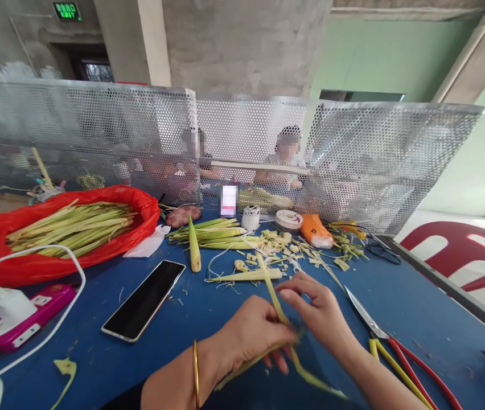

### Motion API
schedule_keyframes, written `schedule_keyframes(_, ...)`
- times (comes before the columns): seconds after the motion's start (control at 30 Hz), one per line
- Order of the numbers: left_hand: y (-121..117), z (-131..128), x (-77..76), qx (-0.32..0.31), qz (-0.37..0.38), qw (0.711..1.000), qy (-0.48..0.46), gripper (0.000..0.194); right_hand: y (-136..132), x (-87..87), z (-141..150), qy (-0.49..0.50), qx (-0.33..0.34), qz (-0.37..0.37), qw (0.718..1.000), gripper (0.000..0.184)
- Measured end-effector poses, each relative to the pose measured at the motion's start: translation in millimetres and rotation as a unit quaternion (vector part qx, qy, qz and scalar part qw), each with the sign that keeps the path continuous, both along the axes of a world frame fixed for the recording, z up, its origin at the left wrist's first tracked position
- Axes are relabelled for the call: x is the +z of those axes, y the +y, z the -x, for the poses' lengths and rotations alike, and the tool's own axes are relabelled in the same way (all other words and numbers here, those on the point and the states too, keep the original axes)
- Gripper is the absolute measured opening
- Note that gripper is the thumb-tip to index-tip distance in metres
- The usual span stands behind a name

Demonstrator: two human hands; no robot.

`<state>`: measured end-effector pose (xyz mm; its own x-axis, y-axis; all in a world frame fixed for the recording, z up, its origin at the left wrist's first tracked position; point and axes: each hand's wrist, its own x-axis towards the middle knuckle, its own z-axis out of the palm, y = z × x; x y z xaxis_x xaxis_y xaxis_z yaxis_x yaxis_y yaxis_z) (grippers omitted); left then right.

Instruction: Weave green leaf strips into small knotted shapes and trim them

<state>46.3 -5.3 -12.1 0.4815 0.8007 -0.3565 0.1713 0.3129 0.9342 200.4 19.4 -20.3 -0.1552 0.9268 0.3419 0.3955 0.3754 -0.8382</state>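
My left hand (253, 330), with a gold bangle (196, 373) at the wrist, is closed on long pale-green leaf strips (275, 299). One strip sticks up past the thumb and hangs down to the right; another runs back under the palm. Just right of the upright strip is my right hand (317, 304), its thumb and fingers bent together close to the strip. Whatever lies between those fingertips is hidden. A peeled, pointed stalk (246, 275) lies beyond the hands, among white thread and small cut scraps (274, 244).
Scissors (377, 330) with red and yellow handles lie open at right. A phone (144, 299), a magenta power strip (24, 319) and a red bag (135, 208) of leaf strips occupy the left. A perforated metal divider (251, 131) stands behind, with people beyond it.
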Motion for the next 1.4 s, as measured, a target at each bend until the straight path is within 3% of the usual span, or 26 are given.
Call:
schedule_keyframes(0.1, -8, -2, -4.4, -0.104, 0.014, 0.994, 0.015, 0.017, -5, 1.8, 5, 0.008, 0.073, 0.087, 0.994, 0.021)
schedule_keyframes(0.17, -6, -3, -5.9, -0.093, 0.024, 0.995, 0.02, 0.018, -11, 3.9, 6, -0.003, 0.08, 0.061, 0.995, 0.021)
schedule_keyframes(0.27, 5, -1, -4.1, 0.025, 0.053, 0.998, -0.011, 0.016, -20, 7.6, 5, -0.097, 0.054, -0.151, 0.982, 0.017)
schedule_keyframes(0.37, 19, 7, 1.0, 0.168, 0.09, 0.979, -0.077, 0.011, -26, 7.3, 6, -0.22, 0.071, -0.357, 0.905, 0.012)
schedule_keyframes(0.43, 25, 12, 3.7, 0.222, 0.099, 0.963, -0.112, 0.013, -26, 3.8, 9, -0.292, 0.095, -0.415, 0.856, 0.017)
schedule_keyframes(0.53, 30, 17, 4.5, 0.258, 0.119, 0.944, -0.168, 0.017, -25, -2.9, 14, -0.36, 0.127, -0.416, 0.825, 0.019)
schedule_keyframes(0.7, 30, 16, 3.1, 0.302, 0.145, 0.908, -0.25, 0.014, -25, -6.4, 16, -0.36, 0.138, -0.394, 0.834, 0.016)
schedule_keyframes(0.8, 27, 11, 2.1, 0.286, 0.125, 0.913, -0.262, 0.013, -27, -6.7, 19, -0.358, 0.125, -0.426, 0.822, 0.022)
schedule_keyframes(0.9, 22, 7, -1.5, 0.261, 0.117, 0.921, -0.263, 0.007, -28, -8.5, 25, -0.366, 0.152, -0.438, 0.806, 0.025)
schedule_keyframes(0.97, 20, 4, -4.5, 0.246, 0.102, 0.927, -0.266, 0.005, -29, -9.5, 27, -0.335, 0.153, -0.439, 0.82, 0.025)
schedule_keyframes(1.1, 18, 2, -6.2, 0.233, 0.055, 0.939, -0.245, 0.006, -29, -8.2, 22, -0.168, 0.09, -0.368, 0.91, 0.021)
schedule_keyframes(1.2, 16, 1, -3.3, 0.232, 0.037, 0.95, -0.203, 0.011, -23, -7.3, 15, 0.012, -0.015, -0.193, 0.981, 0.013)
schedule_keyframes(1.27, 15, 1, -1.2, 0.218, 0.02, 0.958, -0.184, 0.017, -16, -9.0, 13, 0.129, -0.074, -0.034, 0.988, 0.02)
schedule_keyframes(1.4, 14, 0, 0.5, 0.213, -0.01, 0.964, -0.156, 0.022, -4, -16.7, 15, 0.259, -0.073, 0.218, 0.938, 0.04)
